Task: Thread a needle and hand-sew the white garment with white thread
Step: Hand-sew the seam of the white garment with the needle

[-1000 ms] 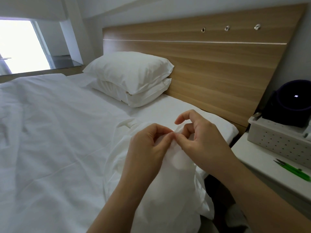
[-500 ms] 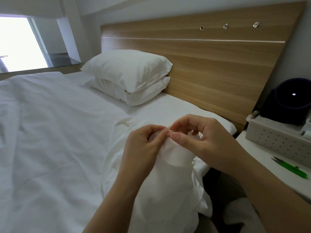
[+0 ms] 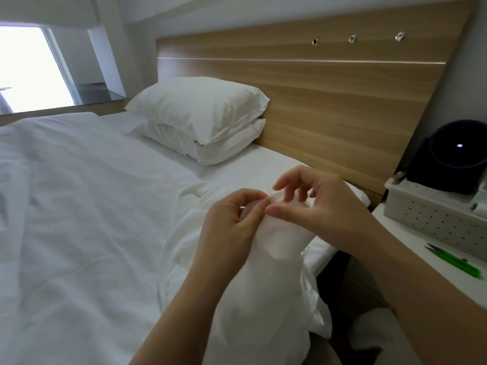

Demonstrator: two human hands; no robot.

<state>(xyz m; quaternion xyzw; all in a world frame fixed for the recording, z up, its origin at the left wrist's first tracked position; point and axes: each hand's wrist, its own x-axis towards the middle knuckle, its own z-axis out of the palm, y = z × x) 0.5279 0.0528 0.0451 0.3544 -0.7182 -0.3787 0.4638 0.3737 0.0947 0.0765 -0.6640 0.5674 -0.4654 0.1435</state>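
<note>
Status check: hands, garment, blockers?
Left hand pinches white garment, top fold. Right hand: thumb on it, fingers loose. Needle not discernible. Nothing blocking.

A needle and white thread are too fine to make out where the fingertips of the left hand (image 3: 232,222) and right hand (image 3: 316,204) meet, so it cannot be told whether the right hand pinches a needle or only cloth. Those fingers hide the top edge of the crumpled white cloth garment (image 3: 263,285), whose lower folds run off the bottom edge along with both forearms. The white perforated plastic basket (image 3: 432,214) and the dark purple round object (image 3: 453,156) are cut off at the right edge, and the bright window (image 3: 29,69) at far left is washed out and cropped.
</note>
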